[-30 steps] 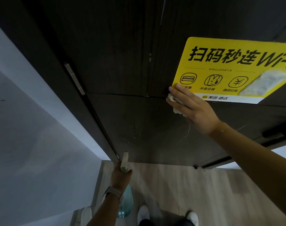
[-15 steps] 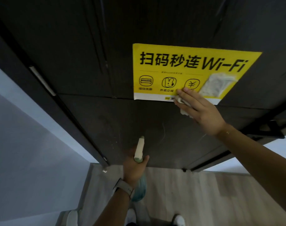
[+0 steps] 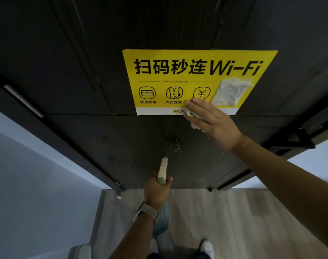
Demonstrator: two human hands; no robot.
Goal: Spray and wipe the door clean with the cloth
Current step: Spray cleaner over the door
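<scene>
From the head view, your right hand [image 3: 213,122] presses flat, fingers straight, on the cloth [image 3: 196,126] at the lower edge of the yellow sticker [image 3: 178,71], right of frame centre on the dark door [image 3: 65,53]. Your left hand [image 3: 155,191] grips the spray bottle [image 3: 162,171] at lower centre, nozzle close to the door's bare lower panel, above the floor [image 3: 234,221].

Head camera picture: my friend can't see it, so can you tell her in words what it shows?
A person's right hand presses a white cloth flat against a dark door, at the bottom edge of a yellow Wi-Fi sticker. Lower down, the left hand grips a spray bottle pointed at the door, above a pale wood floor.
</scene>
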